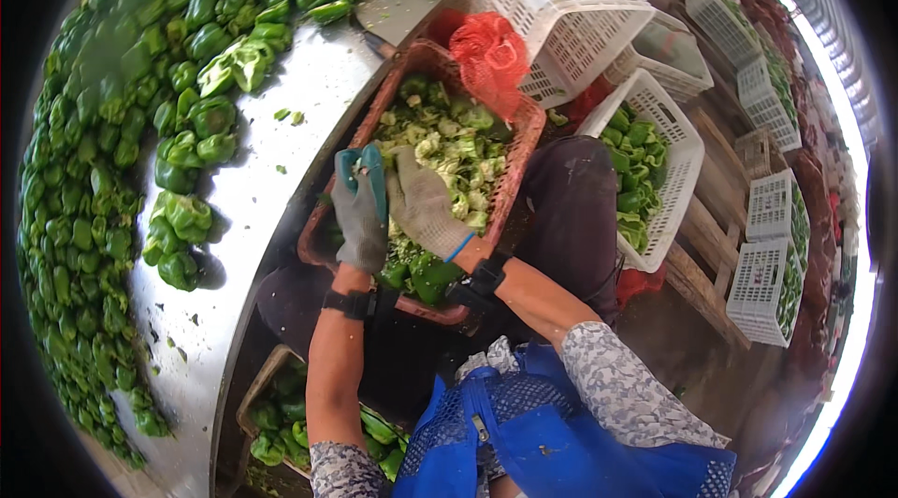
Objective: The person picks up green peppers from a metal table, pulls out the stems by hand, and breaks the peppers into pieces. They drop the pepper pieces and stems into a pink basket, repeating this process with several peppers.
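Observation:
My left hand [360, 213], in a grey glove with teal on it, is curled at the left side of a red plastic crate [516, 166] full of pale pepper cores and scraps [454, 157], with whole green peppers [432, 278] at its near end. My right hand [423, 199], in a grey glove with a blue cuff, is bent beside the left one, over the scraps. What either hand holds is hidden. A red mesh bag [486, 54] hangs over the crate's far corner. A knife handle [379, 44] shows at the metal table's edge.
The metal table [253, 208] carries heaped green peppers [94, 217]. Stacked white crates [552, 2] stand behind. At right are a crate [683, 161] of cut peppers, wooden pallets [702, 288] and more filled crates [762, 292]. Another crate of peppers [290, 423] is by my left forearm.

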Demonstrator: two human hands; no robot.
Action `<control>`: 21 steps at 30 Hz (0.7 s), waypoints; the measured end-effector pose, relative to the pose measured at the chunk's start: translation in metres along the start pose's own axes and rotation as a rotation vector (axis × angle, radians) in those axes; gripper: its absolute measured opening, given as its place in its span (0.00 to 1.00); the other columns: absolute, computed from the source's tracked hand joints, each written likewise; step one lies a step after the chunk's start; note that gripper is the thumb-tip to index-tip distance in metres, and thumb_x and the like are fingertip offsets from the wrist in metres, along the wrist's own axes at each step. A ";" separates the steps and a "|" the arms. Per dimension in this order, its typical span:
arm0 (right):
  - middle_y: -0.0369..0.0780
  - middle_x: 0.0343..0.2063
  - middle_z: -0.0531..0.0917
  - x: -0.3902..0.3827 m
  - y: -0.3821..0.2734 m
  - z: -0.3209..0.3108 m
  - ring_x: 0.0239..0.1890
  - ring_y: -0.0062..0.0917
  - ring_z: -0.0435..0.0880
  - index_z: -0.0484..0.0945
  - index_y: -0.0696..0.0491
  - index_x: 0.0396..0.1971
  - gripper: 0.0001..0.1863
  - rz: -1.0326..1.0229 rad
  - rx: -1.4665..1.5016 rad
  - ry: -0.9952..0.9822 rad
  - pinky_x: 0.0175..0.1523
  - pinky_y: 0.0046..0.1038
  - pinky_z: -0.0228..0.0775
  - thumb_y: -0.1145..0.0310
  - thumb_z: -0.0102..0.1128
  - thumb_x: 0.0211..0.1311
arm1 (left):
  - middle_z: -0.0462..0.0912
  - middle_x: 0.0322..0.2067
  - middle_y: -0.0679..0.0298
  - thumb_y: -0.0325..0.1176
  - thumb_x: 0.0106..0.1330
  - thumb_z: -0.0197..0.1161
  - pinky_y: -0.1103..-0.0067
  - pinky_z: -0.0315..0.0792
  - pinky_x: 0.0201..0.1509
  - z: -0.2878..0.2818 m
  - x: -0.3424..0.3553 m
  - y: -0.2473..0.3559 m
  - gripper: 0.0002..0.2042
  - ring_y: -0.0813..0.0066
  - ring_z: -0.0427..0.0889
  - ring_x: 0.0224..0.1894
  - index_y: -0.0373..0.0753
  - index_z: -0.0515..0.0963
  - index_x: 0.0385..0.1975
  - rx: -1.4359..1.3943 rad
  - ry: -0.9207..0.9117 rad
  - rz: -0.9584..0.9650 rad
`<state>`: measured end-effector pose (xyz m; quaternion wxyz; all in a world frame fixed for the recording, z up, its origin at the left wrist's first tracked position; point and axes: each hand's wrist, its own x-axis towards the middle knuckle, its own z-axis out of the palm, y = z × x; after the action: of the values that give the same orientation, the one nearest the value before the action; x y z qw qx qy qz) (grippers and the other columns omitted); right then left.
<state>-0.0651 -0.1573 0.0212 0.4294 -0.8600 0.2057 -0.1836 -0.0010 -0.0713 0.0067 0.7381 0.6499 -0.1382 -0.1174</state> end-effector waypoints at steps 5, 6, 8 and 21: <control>0.51 0.21 0.80 0.002 0.029 0.023 0.28 0.52 0.81 0.68 0.57 0.54 0.17 -0.277 -0.188 0.270 0.34 0.53 0.71 0.64 0.50 0.72 | 0.78 0.37 0.61 0.39 0.80 0.50 0.76 0.71 0.45 0.007 0.002 0.012 0.14 0.76 0.73 0.40 0.33 0.73 0.47 -0.008 -0.042 -0.102; 0.52 0.23 0.81 0.005 0.028 0.021 0.30 0.52 0.82 0.69 0.56 0.55 0.17 -0.208 -0.158 0.184 0.35 0.53 0.71 0.64 0.50 0.72 | 0.78 0.38 0.61 0.39 0.80 0.49 0.76 0.71 0.46 0.005 0.001 0.009 0.14 0.77 0.73 0.40 0.32 0.74 0.46 -0.020 -0.049 -0.074; 0.55 0.29 0.83 0.007 0.032 0.017 0.34 0.53 0.83 0.69 0.54 0.57 0.17 -0.171 -0.162 0.067 0.39 0.54 0.73 0.64 0.49 0.72 | 0.79 0.44 0.59 0.38 0.81 0.48 0.74 0.71 0.49 -0.002 -0.004 -0.009 0.16 0.74 0.74 0.44 0.31 0.74 0.53 0.205 -0.111 0.168; 0.32 0.23 0.74 0.028 0.031 -0.047 0.13 0.15 0.62 0.71 0.45 0.39 0.09 0.704 1.323 -0.455 0.17 0.22 0.53 0.57 0.48 0.73 | 0.78 0.50 0.53 0.54 0.76 0.50 0.79 0.75 0.27 -0.041 0.020 -0.018 0.26 0.74 0.79 0.29 0.39 0.71 0.63 -0.354 -0.292 -0.619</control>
<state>-0.0708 -0.2199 0.0268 0.9173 -0.3258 0.2212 0.0598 0.0325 -0.0423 -0.0145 0.7411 0.4998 -0.0164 -0.4480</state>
